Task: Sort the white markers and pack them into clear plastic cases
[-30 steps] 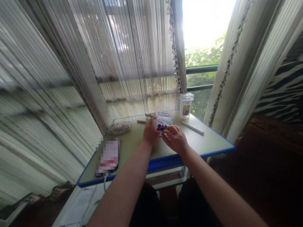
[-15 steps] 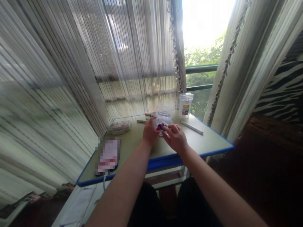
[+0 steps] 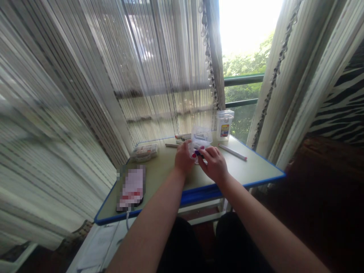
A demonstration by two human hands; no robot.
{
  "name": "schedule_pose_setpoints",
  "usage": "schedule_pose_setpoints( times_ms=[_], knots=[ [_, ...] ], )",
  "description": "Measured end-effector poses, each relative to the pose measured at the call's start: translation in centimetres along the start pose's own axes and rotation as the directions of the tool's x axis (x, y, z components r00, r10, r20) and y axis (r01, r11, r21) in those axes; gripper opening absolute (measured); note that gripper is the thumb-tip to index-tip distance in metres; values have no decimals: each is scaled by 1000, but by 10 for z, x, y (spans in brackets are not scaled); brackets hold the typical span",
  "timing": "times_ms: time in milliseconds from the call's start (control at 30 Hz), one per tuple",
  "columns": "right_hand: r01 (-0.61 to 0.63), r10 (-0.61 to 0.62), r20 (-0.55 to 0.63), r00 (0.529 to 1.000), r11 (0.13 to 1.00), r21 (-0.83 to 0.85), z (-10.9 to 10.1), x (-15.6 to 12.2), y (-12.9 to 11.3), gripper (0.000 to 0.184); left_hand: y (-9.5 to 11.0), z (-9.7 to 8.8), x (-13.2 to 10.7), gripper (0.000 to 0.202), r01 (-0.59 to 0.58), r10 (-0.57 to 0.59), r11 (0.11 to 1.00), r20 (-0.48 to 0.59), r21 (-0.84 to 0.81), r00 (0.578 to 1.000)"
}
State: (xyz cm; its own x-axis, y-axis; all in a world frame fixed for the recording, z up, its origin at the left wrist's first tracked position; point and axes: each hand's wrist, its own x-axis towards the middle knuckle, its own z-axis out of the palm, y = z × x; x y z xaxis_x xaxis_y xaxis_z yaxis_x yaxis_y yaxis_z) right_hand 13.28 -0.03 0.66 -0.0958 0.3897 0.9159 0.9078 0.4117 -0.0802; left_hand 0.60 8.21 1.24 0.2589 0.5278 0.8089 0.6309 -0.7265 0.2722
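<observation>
A clear plastic box (image 3: 201,134) with its lid open lies near the middle of the desk, its end facing me. Inside it are several markers, showing red and purple caps (image 3: 194,155). My left hand (image 3: 184,156) is closed around the left side of the box. At the box's mouth, my right hand (image 3: 214,162) pinches a dark purple-capped marker (image 3: 197,152) between thumb and fingers. Most of the marker's body is hidden in the box and behind the fingers.
Loose markers (image 3: 172,145) lie behind my left hand. To the right is a white marker with pinkish ends (image 3: 232,152). A tall clear container (image 3: 224,127) stands at the back. On the left are a flat clear case (image 3: 145,151) and a blurred-out flat object (image 3: 132,185) with a cable.
My right fingers have closed on a purple-capped marker at the box's mouth, where they reached among the caps before. The whole view has shifted slightly.
</observation>
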Motion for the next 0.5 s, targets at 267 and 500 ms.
schedule_pose_setpoints(
  times_ms=[267,500],
  knots=[
    [-16,12,-48,999,996,-88,1,3,-1,20,-2,2,-1,43,23,-24,1000,11,8,1000],
    [34,-35,-30,999,999,-37,1,2,-1,18,-1,0,2,41,48,-49,999,-26,-24,998]
  ],
)
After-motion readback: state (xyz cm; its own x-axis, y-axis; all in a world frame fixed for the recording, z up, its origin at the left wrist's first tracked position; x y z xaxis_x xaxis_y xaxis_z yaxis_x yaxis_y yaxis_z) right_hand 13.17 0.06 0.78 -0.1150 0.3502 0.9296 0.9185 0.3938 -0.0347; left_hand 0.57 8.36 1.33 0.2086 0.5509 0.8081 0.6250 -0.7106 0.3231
